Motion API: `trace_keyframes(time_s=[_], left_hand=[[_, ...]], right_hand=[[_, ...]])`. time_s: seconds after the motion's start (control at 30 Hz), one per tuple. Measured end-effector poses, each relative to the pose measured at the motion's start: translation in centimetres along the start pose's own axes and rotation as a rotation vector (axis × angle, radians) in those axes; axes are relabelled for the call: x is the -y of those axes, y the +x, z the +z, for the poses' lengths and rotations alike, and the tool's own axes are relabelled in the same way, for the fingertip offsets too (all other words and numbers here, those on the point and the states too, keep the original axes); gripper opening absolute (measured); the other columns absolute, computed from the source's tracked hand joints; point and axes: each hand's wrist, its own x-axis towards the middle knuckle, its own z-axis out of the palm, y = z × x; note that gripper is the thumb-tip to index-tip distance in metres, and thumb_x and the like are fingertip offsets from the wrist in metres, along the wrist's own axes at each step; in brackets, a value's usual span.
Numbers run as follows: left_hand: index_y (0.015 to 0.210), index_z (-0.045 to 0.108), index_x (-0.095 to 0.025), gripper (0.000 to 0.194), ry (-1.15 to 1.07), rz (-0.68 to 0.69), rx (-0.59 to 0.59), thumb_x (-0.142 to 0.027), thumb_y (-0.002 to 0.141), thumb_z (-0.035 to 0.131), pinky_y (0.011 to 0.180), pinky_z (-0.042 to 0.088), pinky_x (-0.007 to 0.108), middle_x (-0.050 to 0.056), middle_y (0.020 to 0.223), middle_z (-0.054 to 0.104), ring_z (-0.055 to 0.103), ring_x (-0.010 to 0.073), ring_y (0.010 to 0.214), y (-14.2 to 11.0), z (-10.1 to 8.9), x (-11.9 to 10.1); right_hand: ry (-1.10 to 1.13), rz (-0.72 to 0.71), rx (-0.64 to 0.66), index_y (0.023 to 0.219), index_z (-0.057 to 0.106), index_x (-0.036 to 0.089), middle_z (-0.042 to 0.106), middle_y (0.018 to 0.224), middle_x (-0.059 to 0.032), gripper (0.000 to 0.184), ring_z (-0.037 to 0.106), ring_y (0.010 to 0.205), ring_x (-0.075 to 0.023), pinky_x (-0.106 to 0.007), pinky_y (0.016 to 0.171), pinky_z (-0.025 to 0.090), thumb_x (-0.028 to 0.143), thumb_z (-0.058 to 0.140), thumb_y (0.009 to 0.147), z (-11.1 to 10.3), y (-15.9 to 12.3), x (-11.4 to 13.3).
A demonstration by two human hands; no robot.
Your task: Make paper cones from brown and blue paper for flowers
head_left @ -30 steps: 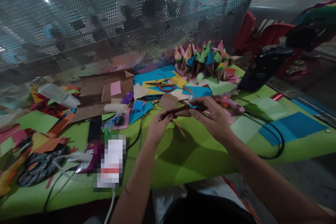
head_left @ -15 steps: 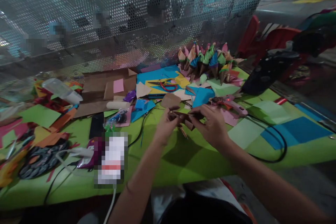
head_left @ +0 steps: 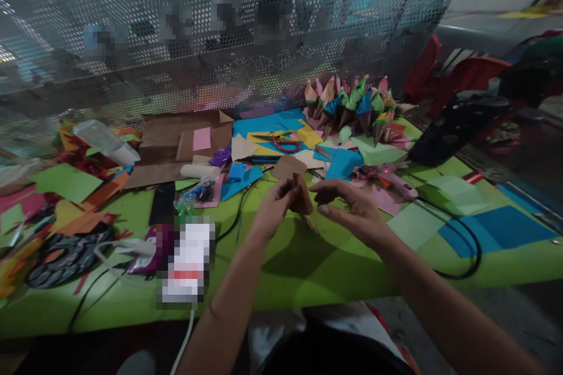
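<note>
My left hand [head_left: 276, 206] pinches a folded piece of brown paper [head_left: 303, 196] above the green tabletop [head_left: 334, 290]. Just right of it, my right hand [head_left: 354, 206] is apart from the paper, thumb and fingers spread with nothing between them. A thin brown stick-like piece [head_left: 310, 223] shows below the paper; whether it is held or lying on the table is unclear. Behind my hands lies a flat brown cut-out [head_left: 289, 167]. A pink glue gun [head_left: 396, 181] with a lit red light rests beyond my right hand.
Paper ice-cream cones [head_left: 352, 102] cluster at the back right, beside a dark container [head_left: 453, 123]. Red-handled scissors [head_left: 285, 143] lie on coloured sheets. To the left are a blurred white device [head_left: 190, 261] with a cable and a paint palette [head_left: 65, 261]. A perforated metal screen [head_left: 176, 76] stands behind.
My right hand has let go of the brown paper and opened, drawing slightly to the right. The paper has turned more upright in my left hand.
</note>
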Motion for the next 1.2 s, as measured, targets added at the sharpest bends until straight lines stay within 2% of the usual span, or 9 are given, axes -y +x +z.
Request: trace_keyframes(time_s=[0.13,0.27,0.4,0.5,0.67,0.8,0.97,1.1,1.2], left_hand=[[0.096,0.077,-0.020,0.039,0.071,0.018,0.116,-0.054,0.078,0.076,0.079,0.051,0.027,0.006,0.095,0.075,0.066,0.0195,0.091,0.0,-0.7,-0.5],[0.100,0.079,-0.020,0.041,0.088,0.000,0.286,-0.055,0.079,0.075,0.071,0.048,0.027,0.005,0.085,0.072,0.063,0.0178,0.080,-0.4,-0.8,-1.0],[0.103,0.075,-0.018,0.040,0.142,-0.039,0.349,-0.052,0.082,0.073,0.056,0.036,0.024,-0.001,0.071,0.062,0.048,0.0103,0.060,-0.7,-0.9,-1.2],[0.099,0.069,-0.017,0.041,0.107,-0.048,0.333,-0.052,0.078,0.077,0.052,0.031,0.022,-0.002,0.074,0.059,0.043,0.0074,0.056,-0.7,-0.8,-1.1],[0.088,0.064,-0.017,0.045,0.059,0.024,0.297,-0.048,0.066,0.088,0.069,0.046,0.024,0.001,0.083,0.064,0.058,0.0119,0.075,-0.3,-0.6,-1.0],[0.087,0.064,-0.017,0.047,0.078,0.013,0.168,-0.043,0.059,0.092,0.075,0.050,0.028,0.001,0.084,0.065,0.062,0.0138,0.078,-0.1,-0.8,-0.9],[0.096,0.066,-0.017,0.047,0.069,0.002,0.013,-0.040,0.062,0.090,0.074,0.052,0.028,0.002,0.087,0.068,0.065,0.0149,0.080,-0.1,-1.1,-0.8],[0.095,0.066,-0.018,0.049,0.053,0.019,0.006,-0.039,0.059,0.092,0.074,0.053,0.027,0.003,0.087,0.070,0.066,0.0159,0.081,-0.1,-0.9,-0.7],[0.095,0.064,-0.019,0.046,-0.011,0.004,0.014,-0.046,0.066,0.087,0.076,0.054,0.030,0.002,0.084,0.071,0.069,0.0169,0.080,-0.1,-0.7,-0.9]], right_hand=[[0.064,0.083,-0.134,0.112,0.073,0.025,0.069,0.097,-0.0047,0.027,0.065,0.086,-0.0183,-0.033,0.077,0.055,0.042,0.068,0.092,-0.3,0.3,-1.0],[0.083,0.097,-0.055,0.115,0.075,0.027,0.070,0.096,-0.0039,0.029,0.066,0.088,-0.0183,-0.033,0.080,0.054,0.038,0.072,0.089,-0.6,0.6,-1.3],[0.097,0.090,0.025,0.098,0.080,0.025,0.073,0.092,-0.0049,0.024,0.068,0.089,-0.0204,-0.037,0.084,0.054,0.044,0.076,0.085,-0.7,0.8,-1.0],[0.101,0.126,0.015,0.088,0.079,0.022,0.074,0.086,-0.0049,0.029,0.068,0.083,-0.0207,-0.036,0.079,0.054,0.050,0.078,0.081,-0.5,0.8,-0.9],[0.097,0.194,0.017,0.080,0.074,0.020,0.071,0.075,-0.0026,0.032,0.064,0.071,-0.0178,-0.031,0.065,0.050,0.051,0.080,0.076,-0.1,0.6,-1.1],[0.050,0.181,0.010,0.078,0.073,0.020,0.070,0.074,-0.0023,0.032,0.062,0.069,-0.0171,-0.030,0.062,0.047,0.051,0.078,0.078,0.0,0.5,-1.1],[-0.005,0.102,0.033,0.078,0.071,0.020,0.070,0.076,-0.0029,0.028,0.062,0.071,-0.0174,-0.030,0.065,0.047,0.047,0.075,0.083,0.0,0.6,-0.9],[-0.062,0.062,0.032,0.076,0.068,0.021,0.069,0.075,-0.0027,0.024,0.062,0.070,-0.0174,-0.030,0.064,0.045,0.042,0.072,0.085,0.2,0.5,-0.8],[-0.120,0.059,0.001,0.074,0.066,0.021,0.067,0.072,-0.0018,0.021,0.060,0.067,-0.0166,-0.030,0.062,0.044,0.037,0.070,0.086,0.2,0.4,-0.8]])
